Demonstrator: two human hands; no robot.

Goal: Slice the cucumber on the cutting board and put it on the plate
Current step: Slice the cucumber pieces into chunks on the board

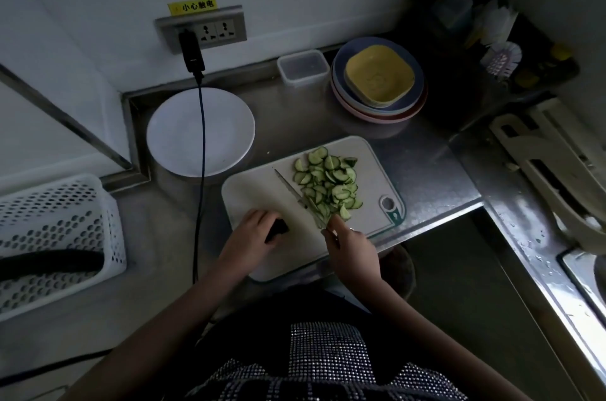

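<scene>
Left hand grasps the dark cucumber end on the cutting board; right hand grips the knife beside the slice pile. I'd keep fingertips tucked, cut thin. White plate far left, bare. Steel counter, dim; sink right.

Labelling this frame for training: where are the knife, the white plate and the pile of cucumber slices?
knife [296,195]: head view, middle of the blade.
white plate [183,135]: head view, bare centre left of the cable.
cucumber slices [329,182]: head view, middle of the pile.
</scene>
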